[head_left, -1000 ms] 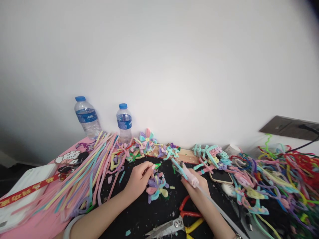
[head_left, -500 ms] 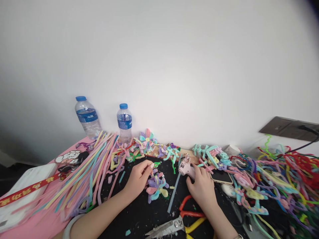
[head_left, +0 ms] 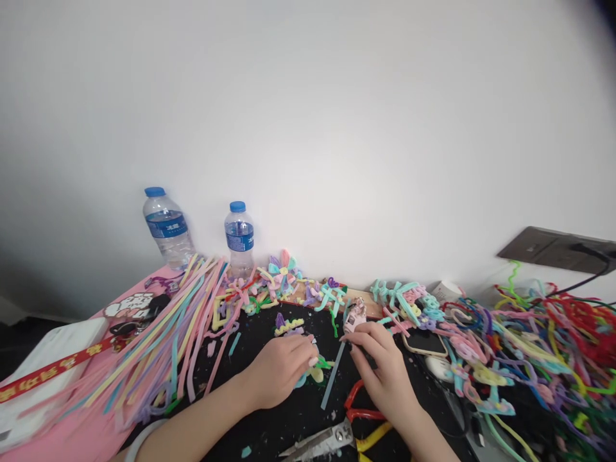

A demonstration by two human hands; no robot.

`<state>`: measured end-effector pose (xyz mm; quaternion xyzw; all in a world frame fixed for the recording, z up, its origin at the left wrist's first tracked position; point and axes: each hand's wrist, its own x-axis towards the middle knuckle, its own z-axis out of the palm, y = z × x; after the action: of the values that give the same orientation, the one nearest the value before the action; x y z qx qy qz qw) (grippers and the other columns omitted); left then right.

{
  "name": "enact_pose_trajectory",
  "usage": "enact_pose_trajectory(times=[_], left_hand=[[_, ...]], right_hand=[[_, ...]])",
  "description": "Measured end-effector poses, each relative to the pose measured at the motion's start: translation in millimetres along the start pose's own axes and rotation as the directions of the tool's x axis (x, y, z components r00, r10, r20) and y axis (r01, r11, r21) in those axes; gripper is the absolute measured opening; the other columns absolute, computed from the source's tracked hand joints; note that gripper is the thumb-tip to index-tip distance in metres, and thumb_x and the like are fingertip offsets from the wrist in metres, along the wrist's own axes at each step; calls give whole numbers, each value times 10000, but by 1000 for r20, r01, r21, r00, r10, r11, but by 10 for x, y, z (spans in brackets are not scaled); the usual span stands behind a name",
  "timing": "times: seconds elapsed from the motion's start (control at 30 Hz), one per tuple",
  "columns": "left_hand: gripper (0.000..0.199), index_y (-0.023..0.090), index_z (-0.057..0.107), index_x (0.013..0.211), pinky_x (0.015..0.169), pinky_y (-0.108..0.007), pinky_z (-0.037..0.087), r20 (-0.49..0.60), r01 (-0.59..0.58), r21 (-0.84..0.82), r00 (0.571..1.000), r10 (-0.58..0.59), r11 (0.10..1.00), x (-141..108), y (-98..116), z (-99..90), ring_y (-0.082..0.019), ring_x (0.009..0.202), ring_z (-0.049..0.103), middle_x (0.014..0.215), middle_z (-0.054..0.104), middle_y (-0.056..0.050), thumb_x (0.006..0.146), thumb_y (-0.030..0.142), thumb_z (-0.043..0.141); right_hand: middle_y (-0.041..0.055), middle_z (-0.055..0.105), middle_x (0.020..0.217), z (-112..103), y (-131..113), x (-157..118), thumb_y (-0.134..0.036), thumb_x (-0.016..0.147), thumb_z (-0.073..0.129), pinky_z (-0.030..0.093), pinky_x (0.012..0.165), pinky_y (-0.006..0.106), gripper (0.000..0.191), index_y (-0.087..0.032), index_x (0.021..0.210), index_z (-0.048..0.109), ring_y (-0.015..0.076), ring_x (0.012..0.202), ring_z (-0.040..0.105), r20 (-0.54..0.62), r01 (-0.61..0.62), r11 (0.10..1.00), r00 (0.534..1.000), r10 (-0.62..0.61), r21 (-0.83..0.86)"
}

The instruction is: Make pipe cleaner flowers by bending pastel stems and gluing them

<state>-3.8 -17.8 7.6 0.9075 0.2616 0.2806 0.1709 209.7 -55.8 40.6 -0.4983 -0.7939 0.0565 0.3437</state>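
Observation:
My left hand [head_left: 283,369] is closed, its fingertips pinched around a small green pipe-cleaner piece [head_left: 324,364]. It hovers over a pastel pipe-cleaner flower [head_left: 316,375], hiding most of its petals. My right hand [head_left: 387,375] has its fingers and thumb drawn together by the upper end of a translucent glue stick [head_left: 333,378]; whatever they pinch is too small to make out. Just behind those fingers stands a pale pink glue gun [head_left: 356,316], its handle hidden. Scissors [head_left: 332,437] with red and yellow handles lie below my hands on the black mat [head_left: 269,427].
Two water bottles [head_left: 239,237] stand against the wall. Long pastel pipe cleaners [head_left: 192,321] spread over the left side. Finished pipe-cleaner shapes [head_left: 283,273] line the back. A phone [head_left: 425,342], a white mouse [head_left: 439,368] and tangled pipe cleaners [head_left: 553,346] are at right.
My right hand has left the glue gun's handle and moved left, fingertips now by the glue stick. My left hand has moved down and right over the flower, carrying the green piece.

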Motion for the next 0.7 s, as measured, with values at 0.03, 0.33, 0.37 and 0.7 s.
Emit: enact_pose_trajectory(times=[0.03, 0.33, 0.37, 0.7], left_hand=[[239, 185, 499, 832, 812, -311, 419, 12, -14, 11, 1000, 14, 1000, 2, 3, 7, -160, 712, 517, 758, 556, -32, 906, 179, 273], [228, 176, 481, 813, 785, -297, 431, 77, -42, 69, 996, 36, 997, 17, 13, -4, -166, 724, 525, 768, 567, -42, 910, 178, 276], [225, 176, 482, 817, 794, -298, 427, 71, -39, 59, 997, 35, 997, 16, 11, -5, -166, 731, 525, 774, 569, -42, 909, 174, 277], [215, 193, 492, 817, 835, -295, 411, -3, 91, -151, 996, -93, 984, 17, 51, -48, -148, 727, 522, 731, 546, -9, 912, 201, 299]], right_hand=[[60, 553, 889, -18, -59, 37, -130, 861, 440, 406, 748, 354, 186, -216, 920, 594, 218, 869, 511, 60, -2, 1000, 998, 1, 18], [10, 588, 781, -71, -341, 282, -137, 824, 560, 369, 673, 316, 134, -235, 785, 643, 194, 772, 482, 356, 85, 994, 933, -54, -72], [5, 589, 776, -67, -337, 292, -136, 823, 564, 367, 670, 311, 137, -238, 780, 644, 192, 771, 480, 373, 82, 994, 926, -50, -69], [-26, 572, 734, -20, -316, 336, -3, 716, 566, 382, 671, 257, 203, -200, 679, 602, 158, 764, 525, 391, -143, 985, 916, 95, 95]])
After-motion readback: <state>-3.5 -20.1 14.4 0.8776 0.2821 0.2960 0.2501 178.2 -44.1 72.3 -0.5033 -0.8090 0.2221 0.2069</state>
